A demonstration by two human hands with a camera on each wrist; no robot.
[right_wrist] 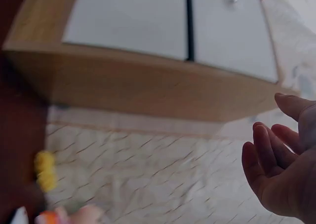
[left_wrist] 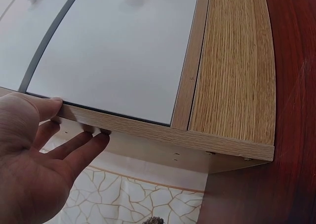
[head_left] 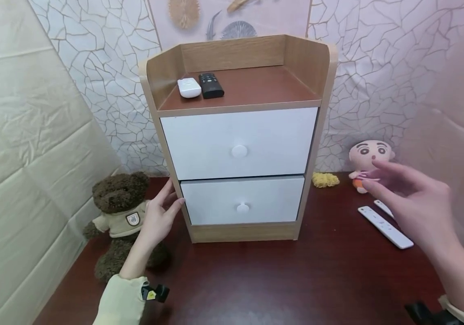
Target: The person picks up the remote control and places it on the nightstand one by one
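At the far left, a brown curly plush bear [head_left: 121, 198] in a beige shirt with a badge sits on the dark reddish-brown, glossy wooden desk [head_left: 256, 280]. Just beside it, the person's left hand [head_left: 159, 221] holds the left edge of the wood-grain cabinet [head_left: 240, 232], the thumb on the front edge and the fingers bent against the side panel. The cabinet stands upright in the middle of the desk. On the left of its brown top lie a small rounded white device [head_left: 189, 87] and, next to it, a black remote control [head_left: 211, 85]. Below are two white drawer fronts [head_left: 203, 144], one above the other, each with a round white knob. Right of the cabinet come a fluffy yellow object [head_left: 325, 179], a plush doll [head_left: 367, 151] with thick dark eyebrows, and two slim white remotes [head_left: 385, 227]. The right hand [head_left: 419, 203] hangs in the air, well apart from the cabinet, fingers loosely bent, thumb apart from them.
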